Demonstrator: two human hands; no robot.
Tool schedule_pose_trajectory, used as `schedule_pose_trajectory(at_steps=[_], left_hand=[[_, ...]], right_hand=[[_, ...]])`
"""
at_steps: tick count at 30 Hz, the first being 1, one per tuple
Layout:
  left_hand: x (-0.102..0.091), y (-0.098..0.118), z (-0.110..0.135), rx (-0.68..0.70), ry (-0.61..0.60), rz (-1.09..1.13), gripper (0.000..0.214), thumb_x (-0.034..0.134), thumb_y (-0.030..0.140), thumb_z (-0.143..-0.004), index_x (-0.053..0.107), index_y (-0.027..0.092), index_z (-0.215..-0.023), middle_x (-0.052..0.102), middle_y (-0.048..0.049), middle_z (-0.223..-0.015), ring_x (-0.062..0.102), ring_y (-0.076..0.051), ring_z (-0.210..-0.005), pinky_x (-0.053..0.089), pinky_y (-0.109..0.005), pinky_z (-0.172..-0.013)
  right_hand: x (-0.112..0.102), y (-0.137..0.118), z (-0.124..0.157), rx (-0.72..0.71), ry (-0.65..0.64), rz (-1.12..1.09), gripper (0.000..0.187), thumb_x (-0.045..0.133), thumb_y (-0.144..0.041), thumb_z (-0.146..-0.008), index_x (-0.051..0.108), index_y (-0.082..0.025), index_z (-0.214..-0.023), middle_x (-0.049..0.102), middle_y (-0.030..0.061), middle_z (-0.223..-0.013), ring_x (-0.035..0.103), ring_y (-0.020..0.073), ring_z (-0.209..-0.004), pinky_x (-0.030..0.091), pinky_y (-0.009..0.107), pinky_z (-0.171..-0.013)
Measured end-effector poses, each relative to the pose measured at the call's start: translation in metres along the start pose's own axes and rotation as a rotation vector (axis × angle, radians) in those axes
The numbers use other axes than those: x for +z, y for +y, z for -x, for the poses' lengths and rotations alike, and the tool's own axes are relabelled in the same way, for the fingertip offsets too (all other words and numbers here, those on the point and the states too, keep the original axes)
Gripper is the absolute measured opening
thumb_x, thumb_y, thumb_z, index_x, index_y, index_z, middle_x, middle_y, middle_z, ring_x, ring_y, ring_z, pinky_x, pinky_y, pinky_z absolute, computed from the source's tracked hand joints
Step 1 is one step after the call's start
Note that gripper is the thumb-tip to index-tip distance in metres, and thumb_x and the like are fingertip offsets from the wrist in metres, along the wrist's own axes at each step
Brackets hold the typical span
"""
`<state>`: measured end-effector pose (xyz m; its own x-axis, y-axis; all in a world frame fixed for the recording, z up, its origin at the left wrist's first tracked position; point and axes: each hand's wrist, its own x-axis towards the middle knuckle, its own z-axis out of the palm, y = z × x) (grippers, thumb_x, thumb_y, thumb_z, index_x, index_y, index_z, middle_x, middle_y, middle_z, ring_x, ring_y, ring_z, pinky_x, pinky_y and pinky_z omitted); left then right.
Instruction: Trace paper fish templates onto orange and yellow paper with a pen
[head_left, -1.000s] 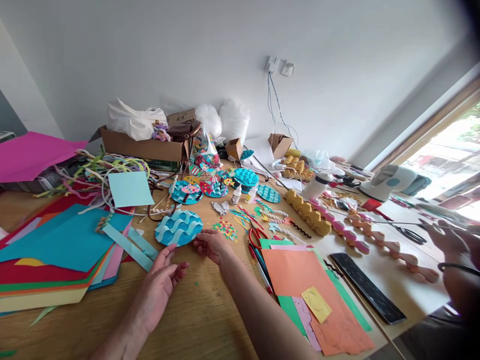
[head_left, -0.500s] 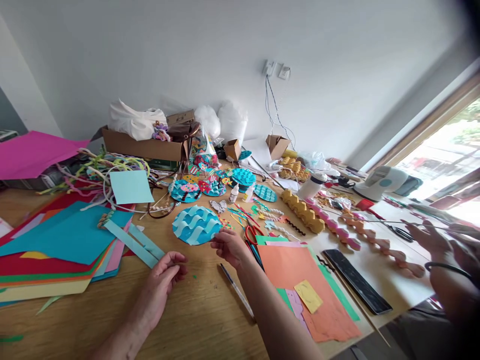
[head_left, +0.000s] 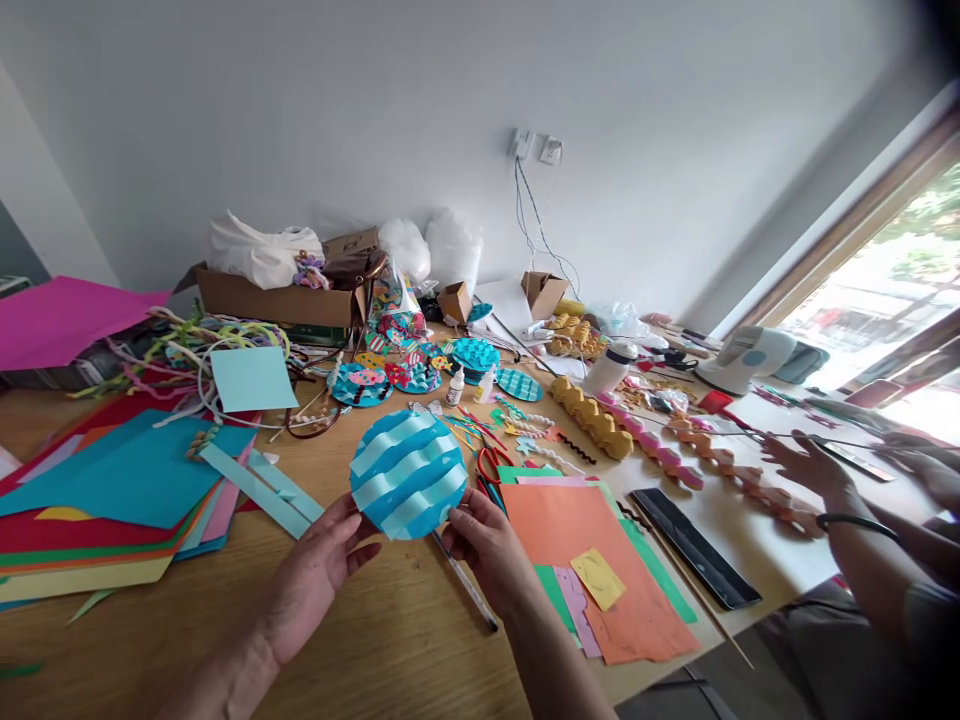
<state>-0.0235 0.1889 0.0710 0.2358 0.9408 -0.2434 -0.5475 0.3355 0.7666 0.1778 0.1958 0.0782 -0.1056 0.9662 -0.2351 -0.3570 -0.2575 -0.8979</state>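
Observation:
A round blue paper disc (head_left: 409,475) with wavy light-blue strips across it is held up, tilted toward me. My right hand (head_left: 487,545) pinches its lower right edge, thumb in front. At the lower left edge is my left hand (head_left: 326,555), its thumb by the rim and some fingertips hidden behind the disc. Beneath, a pen (head_left: 469,585) lies on the wooden table, close to my right hand. Light-blue paper strips (head_left: 259,490) lie left of the disc. Red-handled scissors (head_left: 491,463) rest just to its right, beside orange paper (head_left: 577,550).
Stacked coloured paper (head_left: 127,470) covers the left side. Small glue bottles (head_left: 455,387) and decorated blue discs (head_left: 360,384) stand or lie behind. A black tray (head_left: 694,545) and twisted paper garlands (head_left: 592,417) lie at right, where another person's hands (head_left: 810,470) hold a thin stick.
The wavy-striped disc has been lifted off the table and brought nearer, with both hands now at its lower edge. The other person's hands have shifted slightly.

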Motion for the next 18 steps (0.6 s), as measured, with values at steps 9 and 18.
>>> schedule_pose_trajectory(at_steps=[9,18], left_hand=[[0.009,-0.014,0.004,-0.02,0.093,0.118,0.04,0.078,0.02,-0.063,0.068,0.021,-0.102,0.073,-0.0027,-0.09,0.066,-0.02,-0.085,0.053,-0.029,-0.075],[-0.008,0.006,0.016,-0.029,0.277,0.104,0.018,0.072,0.008,-0.061,0.07,0.016,-0.077,0.072,-0.0036,-0.078,0.067,-0.018,-0.068,0.057,-0.028,-0.061]], right_hand=[[0.007,0.017,0.016,-0.077,-0.025,0.05,0.039,0.073,-0.046,-0.068,0.058,-0.015,-0.087,0.056,-0.0045,-0.056,0.049,0.0064,-0.048,0.029,0.018,-0.047],[-0.001,0.008,0.02,-0.045,-0.044,0.08,0.032,0.073,-0.037,-0.064,0.062,-0.016,-0.085,0.068,0.0033,-0.082,0.058,0.0105,-0.06,0.034,0.021,-0.051]])
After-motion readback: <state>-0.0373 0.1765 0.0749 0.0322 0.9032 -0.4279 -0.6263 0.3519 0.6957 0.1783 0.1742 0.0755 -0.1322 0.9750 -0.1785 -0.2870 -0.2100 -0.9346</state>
